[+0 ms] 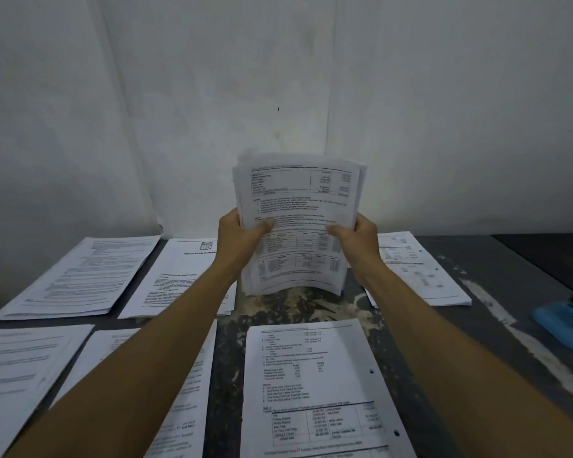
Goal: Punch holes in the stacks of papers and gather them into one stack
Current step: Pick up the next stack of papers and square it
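Observation:
I hold a stack of printed papers (296,206) upright above the far middle of the table, its lower edge touching or just over the tabletop. My left hand (237,241) grips its left edge and my right hand (358,241) grips its right edge, thumbs on the front page. Close to me lies a punched stack (318,388) with two holes along its right edge. A blue hole punch (569,317) sits at the right edge of the table.
Other paper stacks lie flat: far left (76,276), a "05" title page (182,279), far right (417,269), near left (24,378) and one under my left arm (186,401). The dark worn table (497,325) meets a white wall (278,77) behind.

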{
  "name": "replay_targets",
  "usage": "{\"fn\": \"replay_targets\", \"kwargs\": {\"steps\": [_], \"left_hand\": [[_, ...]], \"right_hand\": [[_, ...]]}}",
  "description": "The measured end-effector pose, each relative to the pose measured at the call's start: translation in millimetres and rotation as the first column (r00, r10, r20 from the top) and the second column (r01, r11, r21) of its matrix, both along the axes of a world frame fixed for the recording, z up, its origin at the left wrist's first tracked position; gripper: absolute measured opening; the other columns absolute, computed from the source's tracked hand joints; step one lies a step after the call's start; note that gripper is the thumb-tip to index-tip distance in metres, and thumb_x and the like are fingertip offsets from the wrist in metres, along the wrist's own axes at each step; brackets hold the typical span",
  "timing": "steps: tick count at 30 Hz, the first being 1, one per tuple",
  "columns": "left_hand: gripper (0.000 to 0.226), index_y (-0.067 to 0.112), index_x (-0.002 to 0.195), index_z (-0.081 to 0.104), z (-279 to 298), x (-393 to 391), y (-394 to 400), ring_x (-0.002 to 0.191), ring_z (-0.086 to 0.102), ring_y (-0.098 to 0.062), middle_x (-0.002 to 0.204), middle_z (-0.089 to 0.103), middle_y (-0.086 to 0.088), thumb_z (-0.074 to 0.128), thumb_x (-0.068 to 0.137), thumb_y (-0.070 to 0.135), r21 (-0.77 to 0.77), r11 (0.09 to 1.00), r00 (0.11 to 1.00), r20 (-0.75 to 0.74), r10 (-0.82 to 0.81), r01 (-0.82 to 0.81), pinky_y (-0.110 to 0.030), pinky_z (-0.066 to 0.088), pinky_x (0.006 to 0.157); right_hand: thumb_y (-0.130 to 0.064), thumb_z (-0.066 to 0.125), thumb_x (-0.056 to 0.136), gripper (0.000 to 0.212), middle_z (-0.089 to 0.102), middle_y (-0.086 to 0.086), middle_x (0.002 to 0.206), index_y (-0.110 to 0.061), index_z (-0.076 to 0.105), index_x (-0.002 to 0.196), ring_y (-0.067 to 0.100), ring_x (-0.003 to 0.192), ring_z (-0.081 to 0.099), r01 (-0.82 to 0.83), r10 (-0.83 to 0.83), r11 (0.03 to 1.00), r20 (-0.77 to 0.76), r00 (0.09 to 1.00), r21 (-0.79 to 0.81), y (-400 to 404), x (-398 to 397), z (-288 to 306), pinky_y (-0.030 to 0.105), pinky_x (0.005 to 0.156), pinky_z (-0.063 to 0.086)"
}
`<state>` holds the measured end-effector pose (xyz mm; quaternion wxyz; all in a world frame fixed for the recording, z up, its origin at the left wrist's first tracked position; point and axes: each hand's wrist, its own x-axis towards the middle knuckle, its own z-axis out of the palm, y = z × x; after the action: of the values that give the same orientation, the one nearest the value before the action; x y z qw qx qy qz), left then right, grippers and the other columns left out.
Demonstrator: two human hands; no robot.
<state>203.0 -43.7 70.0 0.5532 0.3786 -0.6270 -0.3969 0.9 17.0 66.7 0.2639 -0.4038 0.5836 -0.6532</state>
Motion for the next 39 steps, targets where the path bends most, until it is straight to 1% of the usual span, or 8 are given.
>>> {"fn": "replay_targets", "kwargs": {"steps": [5,11,16,18,22,26,33,39], "left_hand": [[0.037,0.018,0.122,0.062,7,-1,-2,0.089,0.066,-0.004,0.108,0.067,0.006,0.076,0.087,0.017,-0.018,1.0,1.0,0.002,-0.009,0.009,-0.012,0.054,0.064],[0.042,0.024,0.116,0.062,15,5,-4,0.092,0.067,-0.003,0.107,0.069,0.012,0.083,0.08,0.018,-0.035,0.999,0.999,-0.035,-0.033,0.031,-0.014,0.054,0.066],[0.039,0.019,0.118,0.065,16,4,-6,0.086,0.068,-0.002,0.101,0.068,0.015,0.081,0.083,0.021,-0.039,0.999,1.0,0.002,-0.03,0.03,-0.015,0.057,0.066],[0.041,0.016,0.12,0.064,19,1,-6,0.088,0.067,-0.003,0.103,0.068,0.011,0.08,0.083,0.022,-0.059,0.998,1.0,-0.007,0.005,-0.005,-0.017,0.058,0.068],[0.042,0.017,0.114,0.066,25,5,-6,0.088,0.07,-0.004,0.104,0.07,0.009,0.085,0.078,0.019,-0.111,0.994,0.999,-0.038,0.009,-0.013,-0.015,0.057,0.068],[0.035,0.018,0.105,0.073,20,14,-9,0.083,0.074,-0.009,0.099,0.075,0.01,0.087,0.074,0.018,-0.013,0.997,0.996,-0.052,-0.077,0.077,-0.024,0.06,0.069],[0.04,0.019,0.111,0.071,25,14,-6,0.085,0.074,-0.009,0.103,0.076,0.006,0.087,0.073,0.018,0.029,0.982,0.983,0.002,-0.186,0.186,-0.021,0.058,0.064],[0.035,0.022,0.101,0.073,24,9,-4,0.082,0.074,-0.008,0.095,0.077,0.009,0.088,0.071,0.015,0.032,0.982,0.983,-0.001,-0.186,0.186,-0.019,0.057,0.062]], "right_hand": [[-0.005,0.065,0.089,0.023,0.071,-0.001,0.099,-0.017,0.067,0.108,0.012,0.084,0.067,-0.019,0.019,1.0,0.054,0.998,-0.003,-2,4,14,0.024,0.065,0.055],[-0.003,0.066,0.081,0.031,0.071,-0.004,0.102,-0.014,0.067,0.11,0.014,0.089,0.067,0.04,-0.04,0.999,0.014,0.999,0.011,-1,2,12,0.029,0.066,0.059],[0.0,0.061,0.084,0.023,0.07,-0.003,0.092,-0.017,0.068,0.097,0.017,0.079,0.067,0.008,-0.01,0.998,0.036,0.999,0.057,-1,8,18,0.023,0.052,0.05],[0.0,0.058,0.085,0.023,0.071,0.0,0.093,-0.019,0.068,0.092,0.017,0.08,0.067,0.012,-0.013,0.999,0.037,0.999,0.034,-1,10,26,0.024,0.056,0.052],[0.001,0.059,0.083,0.025,0.071,-0.004,0.093,-0.017,0.069,0.098,0.013,0.081,0.067,0.041,-0.041,0.999,0.028,0.999,0.0,0,9,27,0.021,0.054,0.052],[0.001,0.063,0.08,0.027,0.071,-0.004,0.095,-0.019,0.068,0.098,0.017,0.087,0.067,0.041,-0.044,0.997,0.037,0.998,0.062,2,4,10,0.025,0.06,0.054],[-0.001,0.069,0.075,0.04,0.071,-0.004,0.102,-0.018,0.066,0.111,0.016,0.09,0.067,0.033,-0.034,0.997,0.009,0.999,0.066,-2,3,16,0.035,0.073,0.06],[0.001,0.067,0.074,0.041,0.071,-0.002,0.105,-0.015,0.065,0.112,0.019,0.094,0.066,-0.005,0.005,0.997,0.003,1.0,0.072,-1,0,17,0.039,0.08,0.061]]}}
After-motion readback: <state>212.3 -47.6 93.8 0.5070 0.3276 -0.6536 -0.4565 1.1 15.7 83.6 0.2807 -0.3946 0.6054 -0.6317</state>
